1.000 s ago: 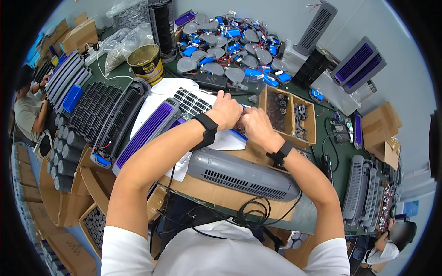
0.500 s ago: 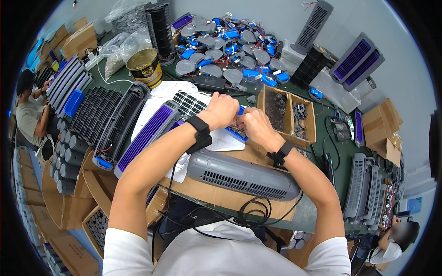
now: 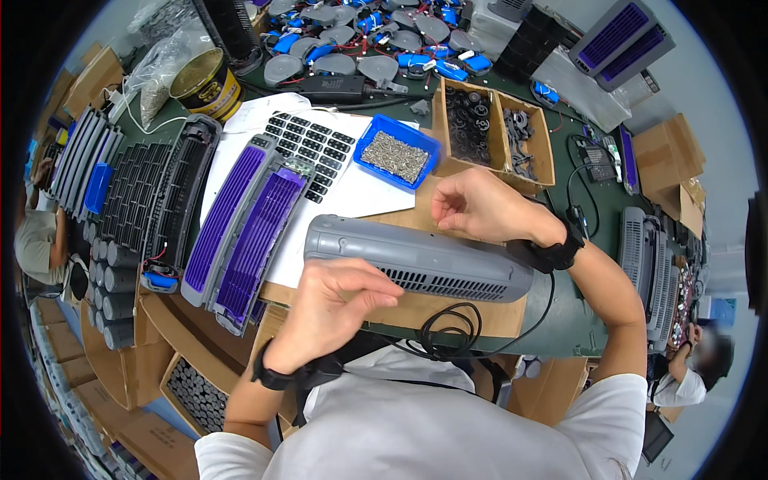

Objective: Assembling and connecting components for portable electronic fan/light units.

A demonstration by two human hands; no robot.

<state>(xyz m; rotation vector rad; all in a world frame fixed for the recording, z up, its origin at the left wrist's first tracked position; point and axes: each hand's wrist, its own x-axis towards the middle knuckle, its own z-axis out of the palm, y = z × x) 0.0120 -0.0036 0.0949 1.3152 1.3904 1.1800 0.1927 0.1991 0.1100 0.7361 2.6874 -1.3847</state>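
A long grey fan housing (image 3: 416, 256) with a slotted vent lies across the cardboard-covered worktop in front of me. My left hand (image 3: 332, 300) hovers at the housing's near left side, thumb and fingers pinched together. Over its far right part is my right hand (image 3: 484, 206), also closed in a pinch. Whatever is between the fingers of either hand is too small to make out. Beyond the housing a blue tray (image 3: 436, 154) holds many small metal screws (image 3: 394, 156). White paper with a sheet of black pads (image 3: 308, 148) lies to the left of the tray.
Purple-and-grey fan panels (image 3: 228, 216) lie at left. A wooden box (image 3: 548, 152) of black and grey parts stands behind my right hand, and a yellow-black tin (image 3: 206, 88) at back left. A coiled black cable (image 3: 448, 330) hangs over the near edge. Co-workers sit on both sides.
Both hands have come back from the blue screw tray towards me and moved apart, the left to the housing's near left, the right over its far right. The view has shifted too.
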